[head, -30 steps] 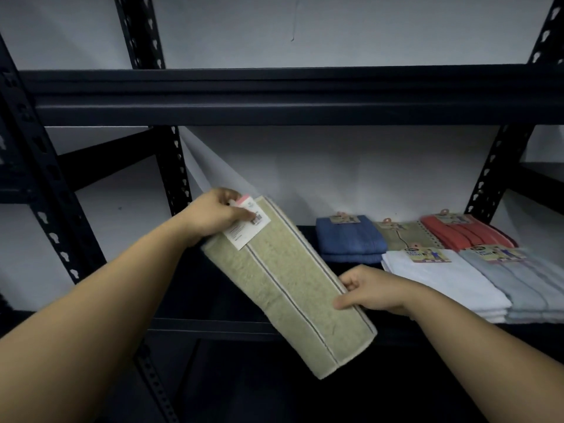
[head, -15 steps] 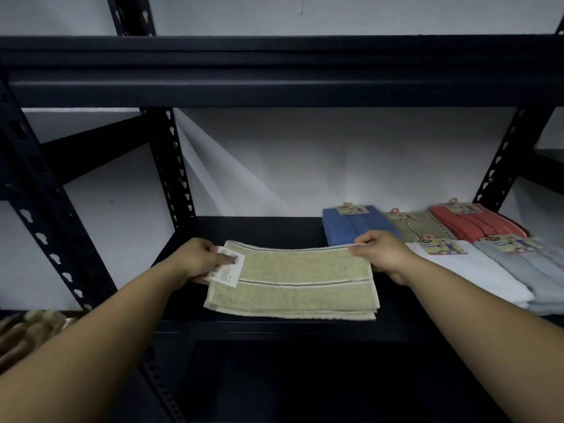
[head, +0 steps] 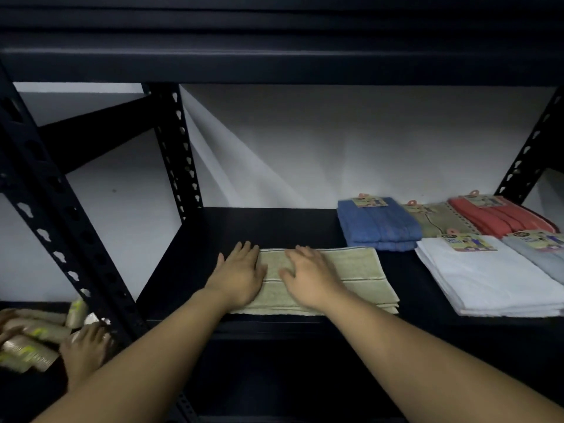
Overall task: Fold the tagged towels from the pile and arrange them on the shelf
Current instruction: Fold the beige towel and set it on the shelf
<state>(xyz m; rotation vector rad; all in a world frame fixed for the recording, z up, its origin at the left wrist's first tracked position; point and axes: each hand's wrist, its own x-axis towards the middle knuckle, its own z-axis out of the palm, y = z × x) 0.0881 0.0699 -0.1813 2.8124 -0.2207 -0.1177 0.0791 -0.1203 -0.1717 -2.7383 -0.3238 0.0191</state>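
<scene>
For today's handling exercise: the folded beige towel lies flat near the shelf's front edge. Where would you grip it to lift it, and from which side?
Probably the folded beige towel by its two short ends, coming in from the open front of the shelf. It lies flat with its long side across, layered edges facing forward, so supporting both ends should keep the folds together.

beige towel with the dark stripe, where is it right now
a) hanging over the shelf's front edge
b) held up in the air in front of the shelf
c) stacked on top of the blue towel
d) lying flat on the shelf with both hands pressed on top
d: the beige towel lies flat on the shelf, left hand and right hand resting palm-down on it, apart from the blue towel.
</scene>
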